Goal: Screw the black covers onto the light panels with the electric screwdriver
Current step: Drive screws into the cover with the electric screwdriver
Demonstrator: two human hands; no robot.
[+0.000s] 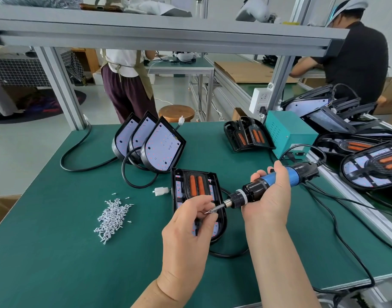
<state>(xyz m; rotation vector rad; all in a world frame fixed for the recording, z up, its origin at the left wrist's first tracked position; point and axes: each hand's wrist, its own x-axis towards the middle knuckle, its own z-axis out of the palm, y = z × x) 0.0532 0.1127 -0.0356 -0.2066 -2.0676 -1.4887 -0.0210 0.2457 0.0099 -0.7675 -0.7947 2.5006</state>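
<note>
A light panel with a black cover [196,187] and two orange strips lies flat on the green mat in the middle. My right hand [268,196] grips the blue and black electric screwdriver [264,185], held level above the panel with its bit pointing left. My left hand [190,218] pinches a small screw [207,211] at the bit's tip. A heap of silver screws [111,216] lies on the mat to the left. Three uncovered panels [150,141] lean upright behind.
A stack of black covers [246,134] sits at the back beside a teal power box [288,134]. Covered panels [373,163] pile up at the right. Black cables [337,230] cross the mat. Two people stand beyond the bench, past a wooden stool [176,112].
</note>
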